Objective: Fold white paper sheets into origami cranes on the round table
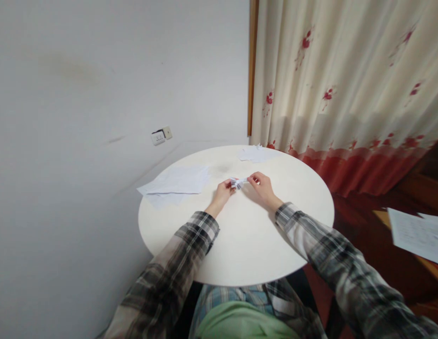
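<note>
Above the middle of the round white table, a small piece of folded white paper is held between both hands. My left hand is closed on its left end, with the thumb and fingers pinching it. At the right end, my right hand pinches a thin strip-like part of the same paper. The folds look fanned or layered, but their exact shape is too small to make out.
White paper sheets lie loosely stacked at the table's left. More paper pieces rest near its far edge. A wall socket is behind; a floral curtain hangs at right. Printed sheets lie on a wooden surface lower right.
</note>
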Demonstrator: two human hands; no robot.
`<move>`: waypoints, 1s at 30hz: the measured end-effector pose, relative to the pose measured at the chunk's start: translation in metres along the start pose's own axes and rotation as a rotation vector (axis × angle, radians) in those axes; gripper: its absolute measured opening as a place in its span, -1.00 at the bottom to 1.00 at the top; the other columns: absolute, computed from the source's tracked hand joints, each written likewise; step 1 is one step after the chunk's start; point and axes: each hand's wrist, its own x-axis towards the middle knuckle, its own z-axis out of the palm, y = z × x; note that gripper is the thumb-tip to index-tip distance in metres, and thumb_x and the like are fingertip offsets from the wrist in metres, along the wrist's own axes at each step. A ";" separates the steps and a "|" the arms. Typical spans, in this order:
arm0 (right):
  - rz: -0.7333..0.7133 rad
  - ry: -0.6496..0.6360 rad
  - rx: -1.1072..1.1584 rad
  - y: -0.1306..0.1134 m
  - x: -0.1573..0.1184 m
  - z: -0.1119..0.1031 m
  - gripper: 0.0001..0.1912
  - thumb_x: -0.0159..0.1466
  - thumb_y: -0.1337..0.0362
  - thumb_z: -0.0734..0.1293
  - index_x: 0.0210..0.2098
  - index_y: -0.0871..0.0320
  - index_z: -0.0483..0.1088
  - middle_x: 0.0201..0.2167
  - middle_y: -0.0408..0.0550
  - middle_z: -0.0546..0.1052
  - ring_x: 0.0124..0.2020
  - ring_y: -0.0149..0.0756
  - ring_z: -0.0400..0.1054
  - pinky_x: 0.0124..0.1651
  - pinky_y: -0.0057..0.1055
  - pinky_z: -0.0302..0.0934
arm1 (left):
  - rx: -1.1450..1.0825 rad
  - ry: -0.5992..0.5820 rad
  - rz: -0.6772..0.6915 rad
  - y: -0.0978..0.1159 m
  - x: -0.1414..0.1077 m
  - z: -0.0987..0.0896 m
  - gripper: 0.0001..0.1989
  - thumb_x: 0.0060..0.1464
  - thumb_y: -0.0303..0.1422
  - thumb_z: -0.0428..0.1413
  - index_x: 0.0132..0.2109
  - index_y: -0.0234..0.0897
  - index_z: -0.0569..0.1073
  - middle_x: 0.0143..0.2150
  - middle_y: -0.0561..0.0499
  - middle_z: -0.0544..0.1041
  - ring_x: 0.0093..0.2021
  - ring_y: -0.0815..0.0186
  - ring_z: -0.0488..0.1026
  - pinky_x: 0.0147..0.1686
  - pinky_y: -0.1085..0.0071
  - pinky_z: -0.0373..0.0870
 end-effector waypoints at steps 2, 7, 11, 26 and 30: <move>0.042 0.005 0.038 0.001 0.000 0.001 -0.82 0.15 0.25 0.21 -0.53 0.17 0.35 -0.55 -0.12 0.38 -0.50 -0.41 0.20 -0.38 -0.46 0.08 | -0.005 -0.007 -0.004 0.001 -0.001 0.001 -0.77 -0.32 -0.48 0.10 -0.36 -0.32 0.47 -0.40 0.05 0.48 -0.43 0.46 0.36 -0.43 0.57 0.26; 0.157 0.011 0.148 0.003 0.001 0.004 -0.80 0.10 0.21 0.22 -0.57 0.18 0.32 -0.61 -0.17 0.34 -0.52 -0.42 0.17 -0.44 -0.48 0.04 | -0.002 -0.021 -0.002 0.002 -0.002 0.002 -0.76 -0.32 -0.47 0.12 -0.36 -0.32 0.46 -0.39 0.05 0.48 -0.40 0.43 0.37 -0.40 0.54 0.28; 0.231 0.013 0.239 0.003 0.001 0.005 -0.79 0.06 0.19 0.23 -0.59 0.19 0.30 -0.65 -0.21 0.30 -0.55 -0.44 0.13 -0.46 -0.50 0.01 | 0.017 -0.029 0.000 0.004 -0.003 0.002 -0.75 -0.35 -0.46 0.16 -0.36 -0.33 0.46 -0.40 0.05 0.47 -0.40 0.43 0.36 -0.40 0.53 0.28; 0.273 0.005 0.314 0.006 0.002 0.007 -0.77 0.03 0.12 0.26 -0.54 0.19 0.29 -0.60 -0.20 0.33 -0.52 -0.44 0.16 -0.42 -0.49 0.07 | 0.023 -0.035 -0.013 0.000 0.000 -0.001 -0.73 -0.35 -0.41 0.20 -0.35 -0.34 0.47 -0.39 0.03 0.47 -0.42 0.44 0.35 -0.40 0.52 0.27; 0.292 0.005 0.362 0.008 0.002 0.008 -0.73 0.05 0.08 0.27 -0.45 0.18 0.31 -0.51 -0.15 0.39 -0.45 -0.41 0.24 -0.37 -0.47 0.14 | -0.008 -0.022 -0.005 0.000 0.001 -0.002 -0.73 -0.35 -0.41 0.20 -0.36 -0.35 0.46 -0.40 0.03 0.48 -0.41 0.44 0.36 -0.36 0.51 0.28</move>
